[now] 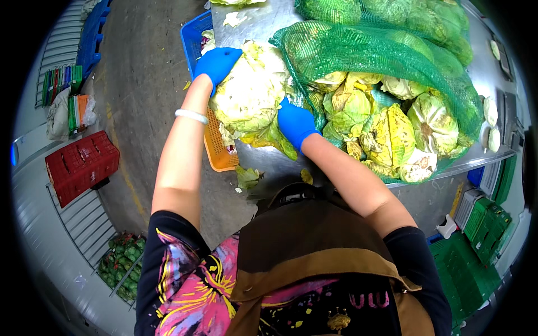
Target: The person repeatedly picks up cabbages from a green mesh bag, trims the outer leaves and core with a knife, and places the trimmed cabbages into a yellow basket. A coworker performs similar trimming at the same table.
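Observation:
A large pale cabbage [254, 92] is held between my two blue-gloved hands at the left edge of a metal table. My left hand [216, 65] grips its upper left side. Against the lower right side, my right hand [296, 122] holds on by the outer leaves, its fingertips partly hidden. A loose yellow-green outer leaf [281, 140] hangs below the head. Just right of my right hand lies an open green mesh sack [357, 48] of cabbages. At its mouth show a yellowed, brown-spotted cabbage [388, 134] and a greener one with its stem end showing [433, 124].
Beyond stands another filled mesh sack [391, 12]. Beneath the left edge of the metal table [269, 166] are a blue crate [187, 35] and an orange crate [222, 159] with leaf scraps. A red crate [82, 168] stands farther left; green crates [487, 227] are at right.

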Available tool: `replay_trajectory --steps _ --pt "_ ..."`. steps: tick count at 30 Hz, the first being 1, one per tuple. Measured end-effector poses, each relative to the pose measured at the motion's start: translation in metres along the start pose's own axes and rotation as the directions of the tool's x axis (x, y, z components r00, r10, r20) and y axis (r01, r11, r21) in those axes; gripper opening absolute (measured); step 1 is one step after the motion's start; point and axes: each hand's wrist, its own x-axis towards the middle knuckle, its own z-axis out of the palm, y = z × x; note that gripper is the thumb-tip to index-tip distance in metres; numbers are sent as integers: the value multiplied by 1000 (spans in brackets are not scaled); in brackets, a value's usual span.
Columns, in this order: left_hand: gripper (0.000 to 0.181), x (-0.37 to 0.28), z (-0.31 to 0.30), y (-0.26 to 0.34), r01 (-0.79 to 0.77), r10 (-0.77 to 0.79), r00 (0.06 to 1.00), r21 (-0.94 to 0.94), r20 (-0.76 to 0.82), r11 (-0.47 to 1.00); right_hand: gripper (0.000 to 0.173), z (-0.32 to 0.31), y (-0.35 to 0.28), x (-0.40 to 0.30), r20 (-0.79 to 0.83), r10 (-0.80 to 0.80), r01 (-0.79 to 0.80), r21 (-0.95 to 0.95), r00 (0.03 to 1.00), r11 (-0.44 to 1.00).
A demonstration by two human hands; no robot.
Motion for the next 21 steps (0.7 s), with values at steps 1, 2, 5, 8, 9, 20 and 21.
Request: replay_trajectory --steps 1,2,5,8,9,20,21 --pt "42 -9 1 -1 -7 6 999 -21 -31 1000 22 0 -2 -1 -4 -9 9 -19 1000 1000" --pt "42 -18 3 -1 -13 10 998 -41 -63 999 22 0 -4 -2 -7 -18 18 -38 1000 999" --pt "44 -44 4 -1 -15 13 995 -12 -102 1000 19 -4 0 1 70 -19 26 -112 997 993" --pt "43 -59 4 4 -36 32 988 -18 -153 999 26 4 4 -2 89 -9 18 -94 996 995" --pt "42 -67 5 0 -64 54 981 -47 -185 997 29 6 -1 -8 100 9 -2 -67 995 998" --pt "32 -98 27 -111 -257 22 917 -547 -399 797 25 -1 1 1 32 -162 158 102 986 982" --pt "31 -109 30 -113 -279 23 915 -590 -404 758 25 1 1 -1 10 -144 140 173 989 975"
